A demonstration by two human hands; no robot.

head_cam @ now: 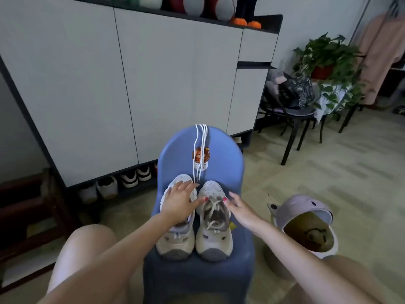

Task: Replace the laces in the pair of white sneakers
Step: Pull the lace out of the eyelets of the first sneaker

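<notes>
Sneakers sit side by side, toes away, on a blue child's chair (232,163): left sneaker (175,235) under the left hand (178,202), which lies flat with fingers spread, gripping nothing. Right sneaker (213,238), old laces (213,210) loose, has the right hand (240,208) just beside it, open and relaxed. New white laces (200,148) draped over the backrest could slide off if the chair is jolted.
</notes>
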